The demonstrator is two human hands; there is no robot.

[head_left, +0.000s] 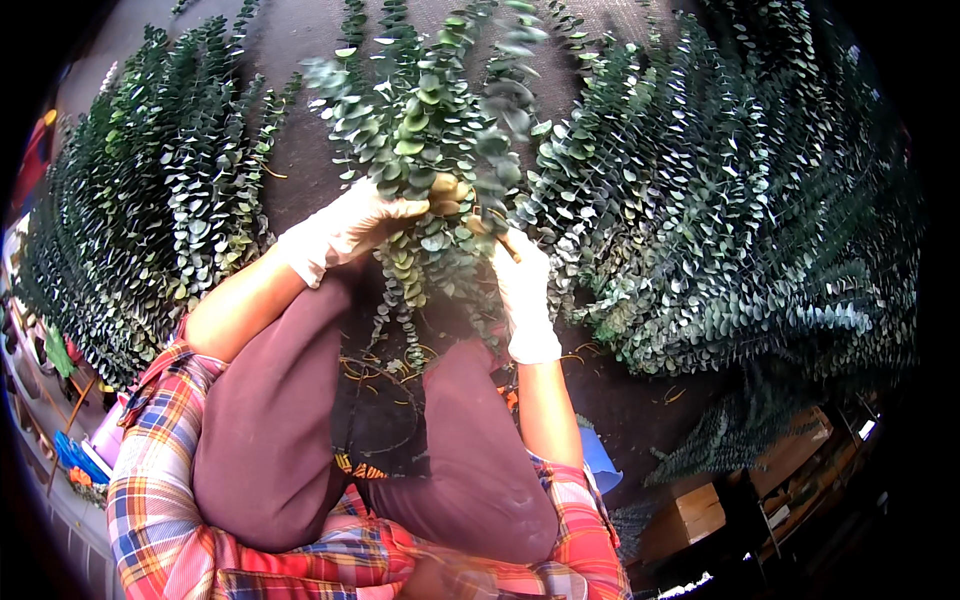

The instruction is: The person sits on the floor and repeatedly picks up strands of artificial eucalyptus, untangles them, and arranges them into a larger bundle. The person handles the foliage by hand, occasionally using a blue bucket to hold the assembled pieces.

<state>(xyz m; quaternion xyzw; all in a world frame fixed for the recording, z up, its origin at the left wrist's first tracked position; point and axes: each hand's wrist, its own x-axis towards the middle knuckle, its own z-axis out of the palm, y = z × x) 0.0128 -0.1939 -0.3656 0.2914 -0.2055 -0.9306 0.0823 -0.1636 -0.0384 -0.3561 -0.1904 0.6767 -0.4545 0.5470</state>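
Between my knees I have a bunch of eucalyptus (425, 125), its round grey-green leaves fanning away from me. My left hand (365, 217), in a white glove with yellowish fingertips, is closed round the stems at the bunch's middle. Close beside it, my right hand (520, 285), gloved the same way, pinches a single eucalyptus stem (505, 105) that is smeared by motion. Leafy lower ends hang below both hands. Foliage partly hides the fingers of each hand.
A large heap of eucalyptus branches (710, 210) lies to the right, another heap (150, 190) to the left. Stem scraps litter the dark ground sheet (635, 415). Cardboard boxes (690, 515) stand at lower right, near a blue object (600, 460) by my right elbow.
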